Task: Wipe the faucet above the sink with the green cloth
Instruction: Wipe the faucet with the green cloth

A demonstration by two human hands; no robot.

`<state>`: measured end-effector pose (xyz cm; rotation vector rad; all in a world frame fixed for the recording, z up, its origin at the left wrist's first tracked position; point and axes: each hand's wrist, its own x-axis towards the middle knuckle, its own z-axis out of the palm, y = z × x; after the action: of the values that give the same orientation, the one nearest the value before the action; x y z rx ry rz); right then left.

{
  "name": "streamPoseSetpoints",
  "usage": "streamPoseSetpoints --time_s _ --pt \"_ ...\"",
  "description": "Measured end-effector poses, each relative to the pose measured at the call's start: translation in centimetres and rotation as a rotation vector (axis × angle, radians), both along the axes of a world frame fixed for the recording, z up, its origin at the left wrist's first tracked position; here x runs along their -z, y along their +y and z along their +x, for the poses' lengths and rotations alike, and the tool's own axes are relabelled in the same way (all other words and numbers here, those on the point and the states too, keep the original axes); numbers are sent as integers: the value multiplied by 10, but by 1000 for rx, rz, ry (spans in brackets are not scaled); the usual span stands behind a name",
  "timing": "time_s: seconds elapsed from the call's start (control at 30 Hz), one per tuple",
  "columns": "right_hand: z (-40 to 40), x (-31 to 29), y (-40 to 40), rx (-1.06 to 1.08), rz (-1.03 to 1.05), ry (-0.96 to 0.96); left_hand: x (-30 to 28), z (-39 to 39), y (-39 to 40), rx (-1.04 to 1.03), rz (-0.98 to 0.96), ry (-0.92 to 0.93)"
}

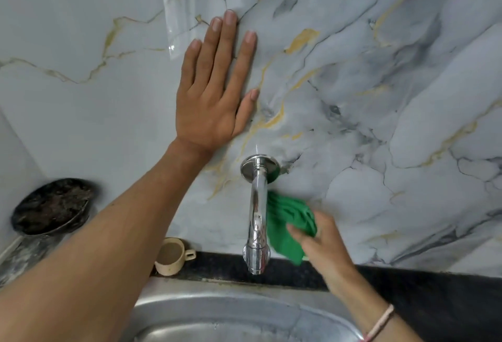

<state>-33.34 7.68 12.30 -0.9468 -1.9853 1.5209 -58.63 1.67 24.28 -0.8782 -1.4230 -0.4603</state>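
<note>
A chrome faucet point(257, 216) juts from the marbled wall above a steel sink point(217, 311). My right hand point(326, 249) grips a bunched green cloth point(288, 222) and presses it against the right side of the faucet's spout. My left hand point(217, 89) lies flat on the wall, fingers spread, up and to the left of the faucet's round wall plate, holding nothing.
A small beige cup point(172, 256) stands on the dark counter ledge left of the faucet. A round dark pan-like thing point(51, 206) leans in the left corner. The black counter point(434, 298) runs to the right behind the sink.
</note>
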Motion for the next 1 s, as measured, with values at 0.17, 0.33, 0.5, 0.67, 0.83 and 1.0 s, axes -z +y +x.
streamPoseSetpoints --time_s 0.17,0.33,0.5,0.67,0.83,1.0 --pt "-39 26 -26 -250 -1051 375 1 -2 2 -18 5 32" --pt "-87 8 -30 -221 -1243 465 5 -7 3 -34 3 42" --pt "-72 16 -31 -163 -1268 586 7 -10 4 -33 1 38" --pt "-40 22 -27 -29 -1259 698 6 -9 4 -30 1 31" --pt "4 -17 -5 285 -631 821 5 -6 4 -17 3 40" --pt "-21 -61 -39 -101 494 194 3 -3 1 -16 15 36"
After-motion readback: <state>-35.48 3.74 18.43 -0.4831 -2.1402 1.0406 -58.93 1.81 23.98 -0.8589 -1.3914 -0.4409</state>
